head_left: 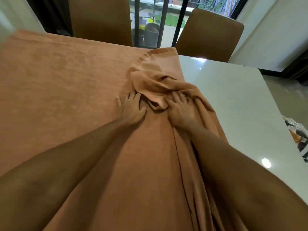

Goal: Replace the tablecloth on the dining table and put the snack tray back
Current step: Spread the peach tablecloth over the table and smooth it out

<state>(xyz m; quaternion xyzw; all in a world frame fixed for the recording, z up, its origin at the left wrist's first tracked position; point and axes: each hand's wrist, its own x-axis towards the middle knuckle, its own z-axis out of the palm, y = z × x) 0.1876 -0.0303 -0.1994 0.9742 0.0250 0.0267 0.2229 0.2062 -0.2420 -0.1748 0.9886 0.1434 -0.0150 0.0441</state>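
Note:
An orange-brown tablecloth covers the left and middle of the white glossy dining table. Its right part is bunched into folds near the table's middle. My left hand lies flat on the cloth, fingers spread, just left of the bunch. Just to the right, my right hand has its fingers curled into the bunched folds. The right side of the table top is bare. Colourful snack packets show at the right edge of the view, partly cut off.
Two brown upholstered chairs stand at the table's far side. Behind them is a glass door with dark bars and potted plants outside. White walls and a tiled floor lie to the right.

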